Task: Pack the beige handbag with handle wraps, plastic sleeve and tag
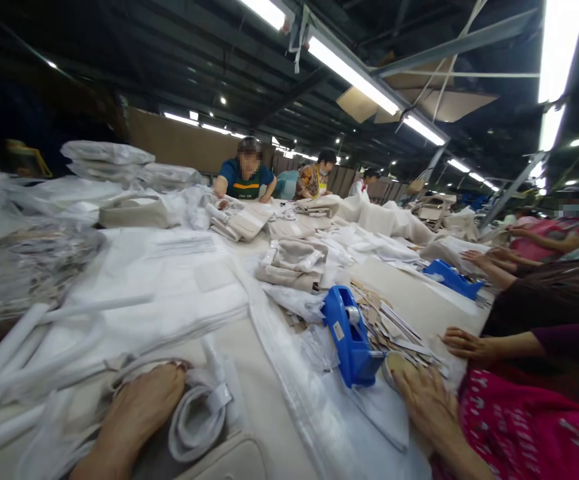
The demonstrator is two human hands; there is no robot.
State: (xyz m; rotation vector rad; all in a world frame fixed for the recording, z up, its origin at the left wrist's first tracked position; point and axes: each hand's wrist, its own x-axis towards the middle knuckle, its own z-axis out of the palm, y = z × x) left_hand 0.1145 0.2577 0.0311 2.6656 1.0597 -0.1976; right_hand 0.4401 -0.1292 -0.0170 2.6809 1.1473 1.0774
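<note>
My left hand reaches in from the lower left. Its fingers are closed round a pale beige bag handle, and part of the grip is hidden. Close by its fingertips lies a rolled handle wrapped in white foam sheet, held with a piece of clear tape. A flat beige bag panel shows at the bottom edge. My right hand is not seen. At lower right, a bare hand rests on a tape roll; its arm appears to come from a co-worker in pink.
A blue tape dispenser stands amid card strips; a second blue dispenser lies farther right. Stacked white foam sheets and wrapped bags cover the table. Co-workers' hands reach in from the right.
</note>
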